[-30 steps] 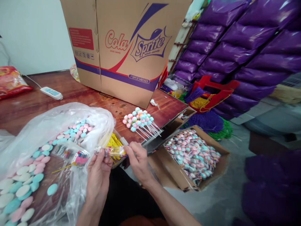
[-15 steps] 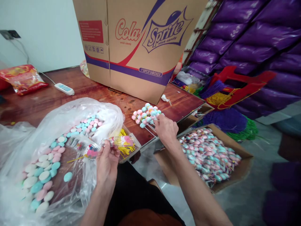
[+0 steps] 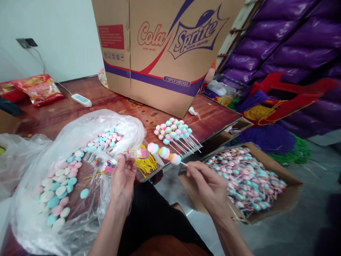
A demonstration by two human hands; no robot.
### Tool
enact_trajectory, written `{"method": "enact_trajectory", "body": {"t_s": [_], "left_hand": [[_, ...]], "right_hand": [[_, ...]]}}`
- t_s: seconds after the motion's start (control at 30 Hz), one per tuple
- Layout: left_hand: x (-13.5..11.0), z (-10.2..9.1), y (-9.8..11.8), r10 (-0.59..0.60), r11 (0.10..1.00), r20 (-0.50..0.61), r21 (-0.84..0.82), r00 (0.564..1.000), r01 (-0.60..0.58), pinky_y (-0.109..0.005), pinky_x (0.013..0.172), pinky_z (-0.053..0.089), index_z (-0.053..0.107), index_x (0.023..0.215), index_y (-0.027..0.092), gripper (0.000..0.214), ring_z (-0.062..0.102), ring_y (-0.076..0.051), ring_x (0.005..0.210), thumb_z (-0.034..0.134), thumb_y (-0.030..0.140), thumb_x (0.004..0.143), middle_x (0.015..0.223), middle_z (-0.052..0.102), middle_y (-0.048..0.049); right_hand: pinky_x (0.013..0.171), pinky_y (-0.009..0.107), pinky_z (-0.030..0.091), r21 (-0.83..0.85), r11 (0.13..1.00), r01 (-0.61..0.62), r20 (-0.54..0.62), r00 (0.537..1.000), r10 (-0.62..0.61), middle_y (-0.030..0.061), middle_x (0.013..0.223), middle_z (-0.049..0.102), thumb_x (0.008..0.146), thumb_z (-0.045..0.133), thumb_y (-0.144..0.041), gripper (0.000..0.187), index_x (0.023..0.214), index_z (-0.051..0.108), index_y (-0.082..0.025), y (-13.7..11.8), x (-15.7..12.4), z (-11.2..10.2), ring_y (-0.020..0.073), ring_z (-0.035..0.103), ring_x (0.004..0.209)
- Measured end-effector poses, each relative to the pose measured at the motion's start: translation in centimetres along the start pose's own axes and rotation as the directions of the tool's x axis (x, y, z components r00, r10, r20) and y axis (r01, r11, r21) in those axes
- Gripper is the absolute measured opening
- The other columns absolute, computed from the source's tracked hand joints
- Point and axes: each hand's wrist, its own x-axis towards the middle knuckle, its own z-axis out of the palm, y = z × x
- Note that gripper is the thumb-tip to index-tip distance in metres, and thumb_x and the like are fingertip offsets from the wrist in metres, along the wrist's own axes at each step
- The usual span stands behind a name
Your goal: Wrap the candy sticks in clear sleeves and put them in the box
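Note:
My left hand (image 3: 124,176) pinches a clear printed candy wrapper (image 3: 140,154), its open end facing right. Between the fingers of my right hand (image 3: 209,183) is the white stick of a marshmallow skewer (image 3: 165,153), pink, blue and yellowish. Its pink tip lies close to the wrapper's right end; whether they touch I cannot tell. Behind it, a pile of marshmallow skewers (image 3: 173,129) rests on the table edge, sticks toward me. More printed wrappers (image 3: 99,161) lie left of my left hand. Yellow twist ties (image 3: 146,161) fill a small tray below the wrapper.
A large plastic bag (image 3: 29,213) holds loose pink, white and blue candies (image 3: 57,192) on the left. A tall cardboard carton (image 3: 149,81) stands at the back of the table. Lower right, an open box (image 3: 290,183) is full of wrapped skewers. A red stool (image 3: 293,96) lies beyond.
My right hand has drawn one marshmallow skewer off the pile and brought it down toward the wrapper. My left hand still holds the wrapper. The whole view has shifted slightly.

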Motion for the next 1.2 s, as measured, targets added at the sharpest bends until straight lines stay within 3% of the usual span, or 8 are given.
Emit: {"method": "enact_trajectory", "body": {"t_s": [0.23, 0.47, 0.57, 0.7, 0.87, 1.03, 1.2], "left_hand": [[0.3, -0.6, -0.6, 0.032, 0.999, 0.064, -0.023, 0.997, -0.03, -0.021, 0.058, 0.05, 0.067, 0.083, 0.014, 0.01, 0.066, -0.011, 0.064, 0.072, 0.021, 0.088, 0.075, 0.071, -0.0019], [0.2, -0.8, -1.2, 0.176, 0.984, 0.146, 0.005, 0.974, -0.178, -0.023, 0.061, 0.052, 0.067, 0.08, 0.015, 0.035, 0.068, -0.012, 0.067, 0.092, 0.032, 0.063, 0.078, 0.074, -0.0002], [0.2, -0.8, -1.4, 0.229, 0.971, 0.194, 0.029, 0.954, -0.239, -0.023, 0.062, 0.053, 0.065, 0.079, 0.016, 0.038, 0.069, -0.012, 0.068, 0.093, 0.034, 0.06, 0.078, 0.074, 0.001], [0.2, -1.0, -1.8, 0.223, 0.964, 0.278, 0.081, 0.934, -0.254, -0.024, 0.064, 0.054, 0.065, 0.08, 0.017, 0.037, 0.07, -0.013, 0.067, 0.09, 0.038, 0.064, 0.077, 0.073, 0.0007], [0.1, -1.2, -2.5, 0.247, 0.95, 0.283, 0.117, 0.927, -0.289, -0.023, 0.063, 0.054, 0.064, 0.085, 0.018, 0.038, 0.071, -0.012, 0.068, 0.087, 0.042, 0.068, 0.081, 0.074, 0.0002], [0.0, -1.5, -3.2, 0.232, 0.954, 0.275, 0.123, 0.933, -0.274, -0.028, 0.07, 0.057, 0.061, 0.094, 0.02, 0.039, 0.075, -0.018, 0.081, 0.081, 0.048, 0.075, 0.093, 0.078, -0.0066], [-0.9, -1.6, -3.6, 0.172, 0.957, 0.358, 0.161, 0.917, -0.243, -0.035, 0.08, 0.057, 0.058, 0.098, 0.021, 0.04, 0.075, -0.023, 0.09, 0.082, 0.043, 0.076, 0.101, 0.077, -0.0075]], "right_hand": [[0.071, 0.03, 0.044, -0.198, 0.95, 0.24, 0.101, 0.969, -0.224, -0.0006, 0.079, 0.066, 0.094, 0.057, -0.007, 0.019, 0.098, 0.068, -0.022, 0.5, -1.1, -1.7, 0.0138, 0.06, 0.074], [0.076, 0.034, 0.041, -0.355, 0.822, 0.445, 0.207, 0.895, -0.395, 0.0021, 0.085, 0.072, 0.091, 0.059, -0.003, 0.021, 0.1, 0.068, -0.02, -0.1, -1.0, -2.7, 0.0155, 0.063, 0.077], [0.075, 0.033, 0.042, -0.295, 0.866, 0.403, 0.202, 0.912, -0.356, 0.0016, 0.084, 0.071, 0.092, 0.059, -0.003, 0.022, 0.101, 0.068, -0.02, 0.0, -1.3, -2.2, 0.0152, 0.063, 0.077], [0.073, 0.03, 0.045, -0.187, 0.955, 0.23, 0.181, 0.964, -0.197, 0.0, 0.081, 0.069, 0.094, 0.059, -0.008, 0.018, 0.097, 0.069, -0.022, 0.6, -2.1, -0.9, 0.0145, 0.063, 0.074], [0.063, 0.026, 0.045, -0.114, 0.99, 0.077, 0.119, 0.991, -0.063, -0.0006, 0.076, 0.066, 0.094, 0.061, -0.012, 0.013, 0.092, 0.07, -0.021, 0.9, -3.0, 0.8, 0.0135, 0.061, 0.068], [0.066, 0.027, 0.043, -0.223, 0.958, 0.179, 0.126, 0.98, -0.154, -0.0003, 0.075, 0.068, 0.094, 0.06, -0.01, 0.013, 0.093, 0.069, -0.02, 0.8, -3.6, 1.7, 0.0132, 0.061, 0.066], [0.068, 0.029, 0.043, -0.288, 0.915, 0.285, 0.193, 0.952, -0.236, -0.0003, 0.07, 0.068, 0.095, 0.056, -0.011, 0.015, 0.09, 0.067, -0.019, 0.6, -3.7, 2.3, 0.0122, 0.059, 0.061]]}}
